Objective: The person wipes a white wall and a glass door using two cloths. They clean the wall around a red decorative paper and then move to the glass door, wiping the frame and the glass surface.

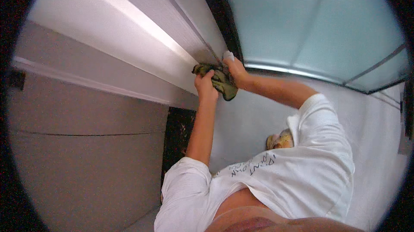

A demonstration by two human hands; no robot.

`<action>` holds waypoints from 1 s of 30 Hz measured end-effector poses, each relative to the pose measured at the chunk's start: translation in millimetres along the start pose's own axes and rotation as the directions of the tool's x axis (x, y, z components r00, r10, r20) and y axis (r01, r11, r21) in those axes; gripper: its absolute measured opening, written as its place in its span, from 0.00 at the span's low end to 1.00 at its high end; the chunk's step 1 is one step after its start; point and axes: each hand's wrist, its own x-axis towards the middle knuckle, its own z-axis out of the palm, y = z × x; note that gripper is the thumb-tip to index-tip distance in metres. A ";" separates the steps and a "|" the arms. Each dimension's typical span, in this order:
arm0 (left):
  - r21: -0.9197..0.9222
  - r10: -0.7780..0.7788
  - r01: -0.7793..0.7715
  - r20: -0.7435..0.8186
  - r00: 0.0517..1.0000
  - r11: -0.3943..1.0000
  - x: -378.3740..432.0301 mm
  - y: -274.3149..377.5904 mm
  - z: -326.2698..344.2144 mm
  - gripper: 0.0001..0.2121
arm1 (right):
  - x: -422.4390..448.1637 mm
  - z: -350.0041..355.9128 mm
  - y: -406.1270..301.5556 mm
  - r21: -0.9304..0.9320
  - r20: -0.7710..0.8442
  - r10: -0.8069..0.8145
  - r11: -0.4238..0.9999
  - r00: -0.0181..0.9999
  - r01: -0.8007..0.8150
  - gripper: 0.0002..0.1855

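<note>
A crumpled olive-green cloth [224, 86] is bunched between my two hands, against the edge of a white door frame [181, 38]. My left hand [206, 86] grips its near left part, with the thumb lying on top. On the other side, my right hand [238, 72] closes around the cloth's right part, its fingers partly hidden behind the hand and the frame. Something white, like a bandage [228, 55], covers a digit of my right hand. The cloth's lower end hangs loose over the pale floor [245, 115].
A frosted glass panel [284, 22] with a dark frame [231, 22] rises on the right. To the left stands a flat grey-brown surface [90, 148] with a thin dark seam. A dark strip [179, 131] lies beside it. Part of a foot in patterned footwear [280, 140] shows below my shirt.
</note>
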 end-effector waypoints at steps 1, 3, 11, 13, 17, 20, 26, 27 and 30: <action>-0.015 0.011 -0.011 0.002 1.000 1.000 -13.8 10.6 5.3 0.12 | -10.0 3.8 -9.4 -0.041 0.033 -0.078 0.996 0.996 0.079 0.26; 0.036 0.107 -0.109 0.063 0.992 0.993 -36.5 28.6 8.8 0.13 | -39.6 17.8 -31.4 -0.025 0.043 -0.181 0.983 0.983 0.182 0.26; 0.119 0.301 -0.373 0.394 0.868 0.920 -85.0 69.9 6.0 0.13 | -111.0 46.3 -85.4 -0.280 0.086 -0.693 0.672 0.716 0.685 0.28; 0.159 0.322 -0.449 0.497 0.806 0.879 -90.7 80.4 1.7 0.12 | -99.8 49.3 -89.0 -0.334 0.040 -0.809 0.542 0.586 0.771 0.30; 0.033 0.327 -0.408 0.541 0.775 0.912 -97.4 87.7 -16.7 0.12 | -89.6 49.4 -132.7 -0.466 0.105 -0.892 0.348 0.441 0.814 0.31; 0.111 0.450 -0.571 0.501 0.739 0.813 -108.9 93.8 -30.4 0.11 | -82.6 53.5 -190.2 -0.546 0.196 -0.944 0.120 0.265 0.829 0.31; -0.026 0.597 -0.675 0.494 0.632 0.737 -103.7 67.1 -56.5 0.13 | -133.5 82.9 -298.2 -0.592 0.188 -0.969 0.019 0.161 0.806 0.30; -0.048 0.611 -0.685 0.502 0.612 0.727 -105.4 54.4 -59.8 0.13 | -120.0 78.7 -317.2 -0.603 0.191 -0.976 -0.201 -0.104 0.772 0.31; -0.070 0.673 -0.750 0.501 0.543 0.658 -116.2 56.2 -58.1 0.15 | -157.9 109.2 -353.7 -0.494 0.122 -0.992 -0.022 0.044 0.869 0.25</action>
